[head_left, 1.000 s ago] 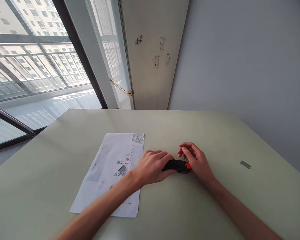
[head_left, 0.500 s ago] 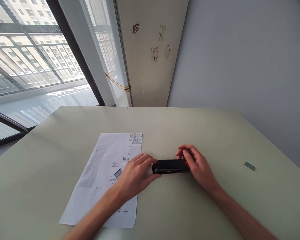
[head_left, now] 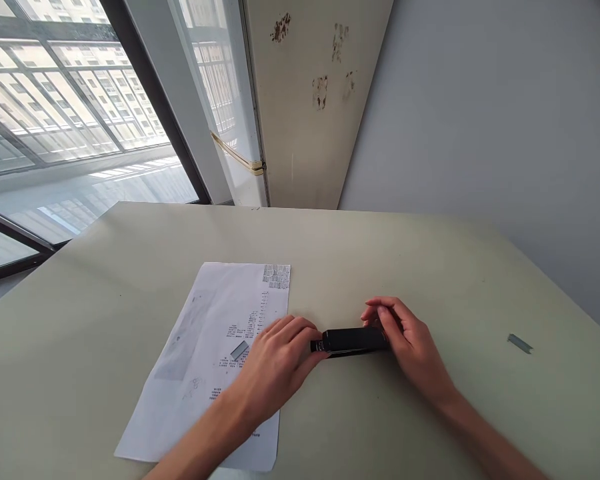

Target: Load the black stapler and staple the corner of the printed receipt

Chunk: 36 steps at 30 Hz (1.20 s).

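Observation:
A black stapler (head_left: 357, 339) lies sideways on the pale table between my hands. My left hand (head_left: 283, 353) holds its left end between thumb and fingers. Around the right end my right hand (head_left: 411, 343) is closed, thumb and fingers gripping it and hiding that tip. Under my left forearm is a printed sheet of paper (head_left: 145, 413), with a short strip of staples (head_left: 239, 351) resting on it beside my left hand.
A second staple strip (head_left: 520, 343) sits on the table (head_left: 455, 267) far to the right. Behind the table stand a glass window (head_left: 80, 120), a stained cream panel (head_left: 300, 147) and a grey wall (head_left: 480, 100).
The red part at the stapler's right end is now covered by my right hand. At its left end the stapler looks slightly parted. The whole view has shifted a little.

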{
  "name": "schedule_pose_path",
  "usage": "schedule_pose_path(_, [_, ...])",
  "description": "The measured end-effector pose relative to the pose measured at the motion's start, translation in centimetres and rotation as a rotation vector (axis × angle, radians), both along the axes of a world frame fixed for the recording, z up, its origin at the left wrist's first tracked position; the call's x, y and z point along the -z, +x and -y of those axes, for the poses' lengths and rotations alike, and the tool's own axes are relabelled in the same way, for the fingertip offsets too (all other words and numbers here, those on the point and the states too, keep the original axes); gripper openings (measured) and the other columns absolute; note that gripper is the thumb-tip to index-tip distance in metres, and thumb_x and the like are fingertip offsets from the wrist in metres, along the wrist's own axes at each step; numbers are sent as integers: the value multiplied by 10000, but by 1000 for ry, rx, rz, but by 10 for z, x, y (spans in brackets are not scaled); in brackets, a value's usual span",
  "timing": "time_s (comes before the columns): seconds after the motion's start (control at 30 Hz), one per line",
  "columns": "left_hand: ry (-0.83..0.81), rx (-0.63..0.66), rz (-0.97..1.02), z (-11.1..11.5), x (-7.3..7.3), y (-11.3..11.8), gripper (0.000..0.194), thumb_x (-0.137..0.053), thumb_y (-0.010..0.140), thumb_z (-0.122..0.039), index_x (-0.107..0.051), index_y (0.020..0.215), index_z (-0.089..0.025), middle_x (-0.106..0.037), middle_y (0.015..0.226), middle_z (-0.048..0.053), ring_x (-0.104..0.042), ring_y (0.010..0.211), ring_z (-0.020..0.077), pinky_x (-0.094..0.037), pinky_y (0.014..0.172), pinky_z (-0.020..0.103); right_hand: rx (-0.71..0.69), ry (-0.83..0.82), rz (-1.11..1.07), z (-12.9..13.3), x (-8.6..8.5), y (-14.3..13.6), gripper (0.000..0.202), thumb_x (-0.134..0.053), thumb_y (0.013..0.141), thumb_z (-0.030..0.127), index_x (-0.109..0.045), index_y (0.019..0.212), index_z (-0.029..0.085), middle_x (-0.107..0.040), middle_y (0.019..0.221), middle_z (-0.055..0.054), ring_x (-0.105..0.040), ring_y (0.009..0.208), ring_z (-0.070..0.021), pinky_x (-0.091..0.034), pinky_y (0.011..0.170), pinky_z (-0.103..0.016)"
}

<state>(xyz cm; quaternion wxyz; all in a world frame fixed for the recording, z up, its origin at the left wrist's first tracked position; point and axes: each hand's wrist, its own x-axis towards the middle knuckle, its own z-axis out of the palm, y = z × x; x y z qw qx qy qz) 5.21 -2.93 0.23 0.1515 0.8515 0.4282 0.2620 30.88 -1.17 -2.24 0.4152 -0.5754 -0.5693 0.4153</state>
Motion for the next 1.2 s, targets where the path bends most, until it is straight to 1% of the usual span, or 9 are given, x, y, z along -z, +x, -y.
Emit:
schedule_pose_path(0.13, [8, -3, 0, 0, 2, -1, 79, -602, 1038, -310, -613, 1027, -232, -724, 1043, 42, -683, 882, 206, -561, 735, 363, -77, 33, 18, 2, -1, 2, 384, -449, 1047, 574, -643, 1193, 276, -749, 1050, -68, -707, 920, -234, -570, 779, -337])
schedule_pose_path(0.27, [17, -6, -16, 2, 2, -1, 83, -575, 1047, -302, -609, 1014, -234, -724, 1029, 42, -664, 849, 199, -547, 723, 357, -336, 187, 193, 7, -6, 3, 321, -653, 948, 534, -706, 1171, 309, -752, 1092, -68, -695, 979, -268, -573, 858, -387])
schedule_pose_path(0.33, [22, -9, -36, 3, 0, -3, 92, -559, 1052, -298, -615, 1019, -232, -723, 1017, 41, -659, 841, 196, -538, 721, 352, -382, 227, 264, 9, -8, 3, 257, -701, 931, 492, -730, 1133, 336, -756, 1068, -58, -689, 972, -274, -567, 885, -413])
schedule_pose_path(0.8, [48, -5, -154, -14, -12, -33, 175, -500, 1075, -336, -648, 1088, -243, -692, 1068, 47, -645, 866, 193, -507, 784, 347, -268, 174, 288, -1, -8, 21, 257, -728, 914, 521, -736, 1105, 349, -757, 1028, -34, -669, 853, -242, -509, 631, -331])
schedule_pose_path(0.87, [-7, -33, -164, -16, -19, -42, 240, -554, 1046, -434, -635, 1192, -260, -673, 1103, 55, -647, 869, 201, -518, 792, 354, -258, 171, 275, 0, -8, 20, 252, -727, 914, 520, -732, 1097, 347, -759, 1023, -34, -670, 854, -246, -516, 649, -337])
schedule_pose_path(0.93, [-117, -80, -193, -17, -30, -55, 421, -645, 960, -568, -602, 1244, -260, -662, 1073, 51, -630, 796, 199, -521, 726, 343, -249, 182, 266, 0, -8, 18, 245, -731, 908, 518, -731, 1081, 345, -762, 1018, -30, -674, 858, -248, -524, 674, -343])
schedule_pose_path(1.0, [-261, -131, -229, -18, -41, -71, 484, -702, 871, -639, -605, 1153, -259, -639, 911, 9, -584, 677, 178, -475, 592, 297, -243, 192, 267, 0, -8, 18, 246, -736, 904, 517, -729, 1076, 341, -763, 1016, -27, -678, 856, -247, -529, 687, -346])
schedule_pose_path(1.1, [-360, -161, -270, -17, -53, -91, 372, -724, 829, -577, -629, 1020, -273, -618, 820, -11, -578, 645, 174, -418, 522, 266, -239, 203, 277, 1, -7, 17, 258, -739, 900, 519, -724, 1078, 334, -763, 1002, -27, -676, 836, -239, -533, 690, -346])
schedule_pose_path(1.2, [-404, -176, -296, -14, -57, -102, 314, -730, 797, -495, -660, 1020, -285, -649, 840, -3, -607, 656, 180, -416, 520, 266, -238, 212, 283, 1, -7, 16, 253, -736, 903, 516, -724, 1075, 331, -765, 1011, -26, -674, 828, -231, -531, 680, -339])
